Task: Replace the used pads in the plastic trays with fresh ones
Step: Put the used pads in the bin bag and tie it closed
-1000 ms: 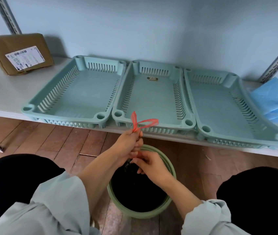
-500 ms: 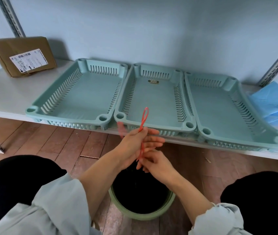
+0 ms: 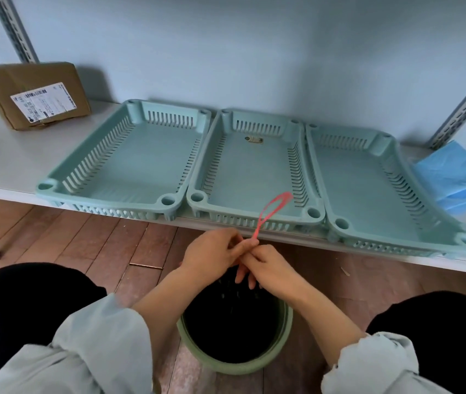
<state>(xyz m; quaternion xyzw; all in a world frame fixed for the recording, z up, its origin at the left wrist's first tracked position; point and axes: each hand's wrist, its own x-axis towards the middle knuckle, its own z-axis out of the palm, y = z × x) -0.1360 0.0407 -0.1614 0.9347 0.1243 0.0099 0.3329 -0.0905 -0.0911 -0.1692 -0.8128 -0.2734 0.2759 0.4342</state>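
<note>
Head view, hands: my left hand (image 3: 211, 251) and right hand (image 3: 268, 265) meet above the green bin (image 3: 234, 362), fingers curled, pinching the base of a red drawstring loop (image 3: 271, 211); I judge I'm tying off the black bag (image 3: 234, 322) holding the used pads.
Head view, trays: three pale green plastic trays (image 3: 129, 163) sit side by side along the shelf (image 3: 1, 155) front edge, slotted walls, bare floors, no pads inside.
Head view, fresh pads: a folded blue stack (image 3: 459, 177) lies at the shelf's right end, just beside the right tray, within reach for relining.
Head view, other: a cardboard box (image 3: 32, 95) stands at the left rear.
</note>
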